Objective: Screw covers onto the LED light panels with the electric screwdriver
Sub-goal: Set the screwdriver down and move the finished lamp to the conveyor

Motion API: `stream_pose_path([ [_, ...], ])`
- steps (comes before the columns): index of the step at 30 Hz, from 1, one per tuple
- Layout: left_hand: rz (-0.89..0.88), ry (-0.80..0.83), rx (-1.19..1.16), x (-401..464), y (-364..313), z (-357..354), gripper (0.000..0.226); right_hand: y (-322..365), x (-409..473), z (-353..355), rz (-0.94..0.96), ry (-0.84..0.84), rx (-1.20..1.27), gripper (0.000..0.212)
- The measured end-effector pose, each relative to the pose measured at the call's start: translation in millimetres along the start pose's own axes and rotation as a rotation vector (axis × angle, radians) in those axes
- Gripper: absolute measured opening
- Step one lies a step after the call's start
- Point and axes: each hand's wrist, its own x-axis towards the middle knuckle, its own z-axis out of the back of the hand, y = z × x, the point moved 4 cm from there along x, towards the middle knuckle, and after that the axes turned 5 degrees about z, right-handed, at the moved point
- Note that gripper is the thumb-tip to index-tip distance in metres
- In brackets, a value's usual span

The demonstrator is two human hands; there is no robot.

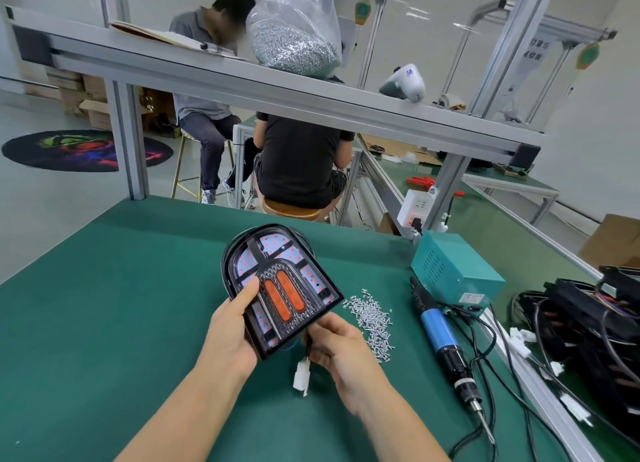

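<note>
An arch-shaped black LED light panel [284, 288] with two orange lenses and small red dots is held tilted above the green table. My left hand [232, 326] grips its lower left edge, thumb on the face. My right hand [332, 350] pinches the black wire under the panel's lower right corner, and a white connector [300, 378] dangles from that wire. The electric screwdriver [446, 347], blue and black, lies on the table to the right, tip toward me. A loose pile of small silver screws [372, 319] lies between the panel and the screwdriver.
A teal power box [453, 267] sits behind the screwdriver. Black parts with tangled cables [588, 330] fill the right edge. A bag of screws [294, 35] rests on the aluminium shelf [207, 77] overhead. Two people sit beyond the table's far edge.
</note>
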Motion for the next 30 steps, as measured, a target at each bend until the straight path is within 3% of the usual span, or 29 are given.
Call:
stream_pose_path([
  [5,-0.039,0.076,0.173,-1.0,-7.7,-6.6,0.032,3.8,3.4,5.0,0.067,0.037,-0.067,0.022],
  [9,-0.133,0.058,0.314,1.1,-17.6,-7.1,0.02,10.9,4.8,6.4,0.117,0.142,0.033,0.06],
  [12,-0.154,0.032,0.349,3.7,-23.3,-1.5,0.015,14.6,2.7,8.8,0.067,0.281,0.215,0.073],
  [15,-0.135,0.052,0.43,5.6,-26.4,3.6,0.016,20.8,-0.7,10.9,0.006,0.352,0.241,0.057],
  [17,-0.118,0.084,0.518,5.0,-25.7,3.2,0.017,25.0,-0.3,11.3,-0.006,0.289,0.132,0.047],
  [20,-0.091,0.115,0.567,3.2,-20.9,-2.5,0.015,28.5,1.1,7.5,-0.001,0.163,0.053,0.054],
  [30,-0.117,0.198,0.717,-4.1,-17.4,-33.0,0.017,31.9,-3.4,13.4,0.155,-0.031,0.085,0.027],
])
